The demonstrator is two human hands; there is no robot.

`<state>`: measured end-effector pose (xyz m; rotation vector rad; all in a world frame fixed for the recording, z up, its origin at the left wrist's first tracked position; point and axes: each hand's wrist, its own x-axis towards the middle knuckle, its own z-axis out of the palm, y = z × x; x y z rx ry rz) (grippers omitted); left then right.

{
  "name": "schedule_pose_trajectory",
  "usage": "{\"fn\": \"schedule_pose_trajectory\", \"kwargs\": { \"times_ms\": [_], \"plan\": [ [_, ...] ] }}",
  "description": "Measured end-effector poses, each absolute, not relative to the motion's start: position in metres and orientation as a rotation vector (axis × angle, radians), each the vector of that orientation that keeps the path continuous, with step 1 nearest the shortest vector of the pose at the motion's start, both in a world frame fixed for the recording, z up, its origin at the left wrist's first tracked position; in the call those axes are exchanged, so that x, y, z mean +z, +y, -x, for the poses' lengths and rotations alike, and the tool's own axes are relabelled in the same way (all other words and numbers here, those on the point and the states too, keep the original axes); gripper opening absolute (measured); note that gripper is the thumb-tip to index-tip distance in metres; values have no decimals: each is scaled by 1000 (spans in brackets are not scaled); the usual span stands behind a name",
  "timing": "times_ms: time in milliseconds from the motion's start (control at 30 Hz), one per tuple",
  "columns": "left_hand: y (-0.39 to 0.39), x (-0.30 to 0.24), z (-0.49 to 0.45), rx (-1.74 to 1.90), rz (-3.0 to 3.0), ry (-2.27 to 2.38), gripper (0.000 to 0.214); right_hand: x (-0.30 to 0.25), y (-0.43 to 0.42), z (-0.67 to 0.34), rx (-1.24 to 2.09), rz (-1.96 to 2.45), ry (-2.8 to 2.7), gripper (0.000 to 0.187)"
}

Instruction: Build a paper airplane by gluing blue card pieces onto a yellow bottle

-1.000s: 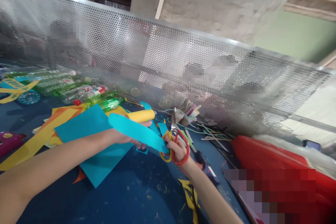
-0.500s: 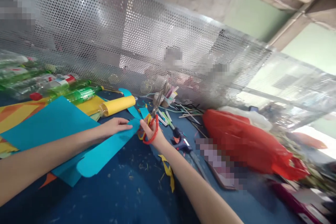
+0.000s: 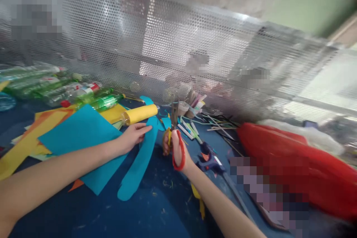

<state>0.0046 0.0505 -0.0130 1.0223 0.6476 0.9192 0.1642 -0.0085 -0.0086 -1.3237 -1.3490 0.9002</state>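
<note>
Between the thumb and fingers of my left hand (image 3: 139, 134) is the upper part of a long blue paper strip (image 3: 139, 167) with rounded ends, its lower end hanging toward me. My right hand (image 3: 175, 143) is closed around the red and yellow handles of a pair of scissors (image 3: 174, 115), whose blades point away and sit apart from the strip. Under my left forearm lies a large blue sheet (image 3: 80, 130). A bottle wrapped in yellow paper (image 3: 141, 114) rests just beyond my left hand, with small blue scraps (image 3: 166, 122) beside it.
Several green and clear plastic bottles (image 3: 107, 102) lie at the back left by a perforated metal screen (image 3: 111, 37). Yellow and orange sheets (image 3: 36, 137) spread at left. On the right are a glue gun (image 3: 210, 158), a blurred-out flat object (image 3: 262, 189) and a red plastic bag (image 3: 301, 167).
The scissors have moved away from the strip, their blades now more upright. The strip has swung steeper in my left hand. The whole view has shifted, so things appear farther right.
</note>
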Motion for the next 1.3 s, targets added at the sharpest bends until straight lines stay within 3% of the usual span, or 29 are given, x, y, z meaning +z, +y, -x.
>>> {"fn": "schedule_pose_trajectory", "kwargs": {
  "times_ms": [233, 367, 533, 1300],
  "plan": [
    [50, -13, -5, 977, -992, 635, 28, -4, -13, -169, 902, 1592, -1402, 46],
    [48, -4, -6, 1038, -981, 611, 24, 6, -19, -163, 939, 1565, -1509, 51],
    [40, 7, -7, 1076, -988, 572, 25, 20, -29, -152, 749, 1615, -1636, 54],
    [34, 13, -8, 1066, -937, 548, 25, 25, -31, -152, 510, 1686, -1845, 44]
  ]
}}
